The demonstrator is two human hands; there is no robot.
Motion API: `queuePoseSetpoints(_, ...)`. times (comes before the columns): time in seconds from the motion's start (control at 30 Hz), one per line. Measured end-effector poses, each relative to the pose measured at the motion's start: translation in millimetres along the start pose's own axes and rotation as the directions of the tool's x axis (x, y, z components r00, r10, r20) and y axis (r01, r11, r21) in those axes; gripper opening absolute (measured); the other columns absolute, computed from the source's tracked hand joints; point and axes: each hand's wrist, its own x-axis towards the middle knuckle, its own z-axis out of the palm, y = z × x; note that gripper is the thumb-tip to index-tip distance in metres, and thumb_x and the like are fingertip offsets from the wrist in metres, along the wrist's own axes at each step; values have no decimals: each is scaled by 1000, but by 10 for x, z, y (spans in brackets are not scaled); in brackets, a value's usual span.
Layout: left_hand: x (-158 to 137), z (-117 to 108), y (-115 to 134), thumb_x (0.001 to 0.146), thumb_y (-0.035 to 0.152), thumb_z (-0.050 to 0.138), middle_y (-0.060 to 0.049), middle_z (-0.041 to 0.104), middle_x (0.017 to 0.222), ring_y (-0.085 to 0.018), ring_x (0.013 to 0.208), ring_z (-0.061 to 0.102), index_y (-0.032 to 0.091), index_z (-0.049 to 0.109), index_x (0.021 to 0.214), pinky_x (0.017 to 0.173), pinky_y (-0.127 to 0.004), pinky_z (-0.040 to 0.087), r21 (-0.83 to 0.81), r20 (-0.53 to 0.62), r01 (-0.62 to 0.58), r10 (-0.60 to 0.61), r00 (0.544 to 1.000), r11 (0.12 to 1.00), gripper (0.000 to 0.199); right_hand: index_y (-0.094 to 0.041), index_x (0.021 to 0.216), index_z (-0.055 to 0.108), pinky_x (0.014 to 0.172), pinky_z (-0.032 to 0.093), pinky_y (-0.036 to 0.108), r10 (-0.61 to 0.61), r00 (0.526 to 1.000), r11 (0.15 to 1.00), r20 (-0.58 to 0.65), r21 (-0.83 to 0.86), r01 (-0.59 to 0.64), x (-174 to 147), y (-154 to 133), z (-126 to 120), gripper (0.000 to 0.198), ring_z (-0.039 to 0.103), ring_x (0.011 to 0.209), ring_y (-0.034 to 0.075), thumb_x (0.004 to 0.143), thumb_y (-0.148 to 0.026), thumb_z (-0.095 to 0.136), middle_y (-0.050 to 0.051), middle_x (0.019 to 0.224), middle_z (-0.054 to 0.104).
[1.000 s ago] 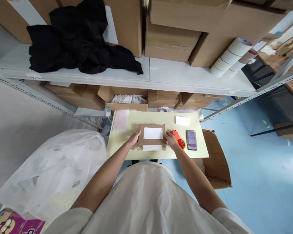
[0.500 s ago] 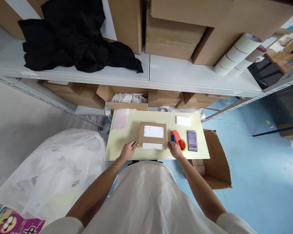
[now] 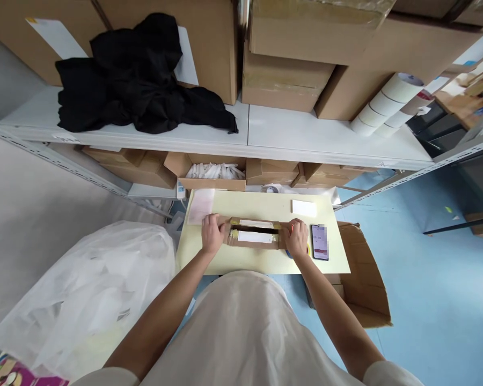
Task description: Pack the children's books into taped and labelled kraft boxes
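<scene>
A small cardboard box [image 3: 251,244] with white labels stands on the pale yellow tabletop [image 3: 241,262]. Its lid is partly raised at the front, and a dark gap shows between lid and front wall. At the box's left end, my left hand [image 3: 213,234] has its fingers closed on a cardboard flap. On the opposite end, my right hand [image 3: 297,237] grips the other flap the same way. Mostly hidden behind the right hand is a red and blue tape dispenser [image 3: 288,254]. A phone [image 3: 320,242] lies just to the right of it.
A white pad [image 3: 304,208] and a pinkish sheet [image 3: 201,206] lie on the table's far part. Behind it, a shelf [image 3: 306,136] holds cartons, black cloth [image 3: 145,80] and label rolls [image 3: 386,104]. A white plastic bag [image 3: 92,289] sits left, an open carton [image 3: 364,273] right.
Both hands have moved up and grip the flaps higher. The box lid has tilted up, opening a dark gap at the front. The tape dispenser is now largely covered by the right hand.
</scene>
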Motion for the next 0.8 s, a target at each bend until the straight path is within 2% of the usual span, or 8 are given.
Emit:
queuePoseSetpoints(0.07, -36, -62, 44, 80, 21, 52, -11, 62, 88, -28, 99, 56, 20, 58, 78, 89, -42, 41, 69, 85, -109, 103, 991, 992, 6, -19, 86, 57, 88, 38, 44, -93, 992, 991, 86, -90, 100, -72, -45, -60, 18, 51, 94, 27, 87, -30, 43, 13, 94, 59)
queuePoseSetpoints(0.13, -68, -112, 74, 84, 23, 49, -9, 63, 79, -28, 98, 56, 22, 57, 68, 94, -45, 37, 106, 180, -200, 179, 967, 974, 18, -20, 83, 60, 87, 38, 43, -197, 951, 971, 237, -87, 222, -142, -79, -115, 23, 53, 89, 26, 89, -29, 40, 11, 85, 60)
queuePoseSetpoints(0.3, -62, -112, 72, 86, 15, 40, -7, 67, 108, -27, 119, 50, 25, 65, 91, 109, -50, 19, 45, 344, -367, 331, 879, 929, 28, -22, 121, 58, 92, 39, 44, -366, 784, 915, 501, 43, 400, -145, -129, -133, 48, 53, 108, 27, 82, -6, 36, 10, 122, 60)
queuePoseSetpoints(0.4, 8, -73, 60, 84, 11, 37, -8, 60, 125, -25, 115, 55, 23, 63, 111, 102, -40, 35, 5, 461, -327, 288, 839, 945, 39, -23, 125, 56, 92, 40, 43, -298, 780, 927, 551, -26, 373, -2, -183, -111, 58, 54, 110, 27, 75, 1, 39, 10, 122, 62)
queuePoseSetpoints(0.53, 84, -42, 63, 90, 24, 34, -10, 57, 130, -26, 114, 57, 21, 49, 132, 93, -36, 44, 19, 536, -221, 176, 825, 975, 45, -22, 88, 70, 82, 44, 35, -253, 729, 940, 636, -17, 341, 193, -260, -132, 42, 62, 92, 23, 69, 4, 44, 7, 96, 69)
queuePoseSetpoints(0.63, 93, -44, 83, 89, 37, 39, -12, 62, 123, -29, 109, 60, 19, 39, 141, 88, -37, 46, -7, 599, -160, 132, 790, 987, 55, -21, 73, 69, 82, 46, 31, -281, 697, 950, 660, 91, 297, 233, -257, -182, 31, 62, 95, 20, 72, 1, 46, 6, 105, 66)
queuePoseSetpoints(0.73, 69, -69, 108, 83, 44, 50, -12, 52, 136, -29, 117, 55, 20, 38, 141, 95, -36, 43, -60, 637, -120, 131, 760, 991, 63, -24, 106, 66, 95, 43, 38, -283, 692, 956, 664, 135, 261, 159, -197, -227, 35, 53, 117, 25, 72, -15, 63, 8, 133, 51)
queuePoseSetpoints(0.8, 37, -94, 114, 78, 49, 56, -12, 42, 144, -29, 128, 45, 18, 36, 142, 102, -36, 37, -85, 651, -116, 143, 745, 990, 74, -26, 133, 47, 105, 32, 47, -272, 688, 956, 672, 108, 272, 62, -148, -227, 80, 34, 134, 32, 60, -29, 78, 12, 150, 30)
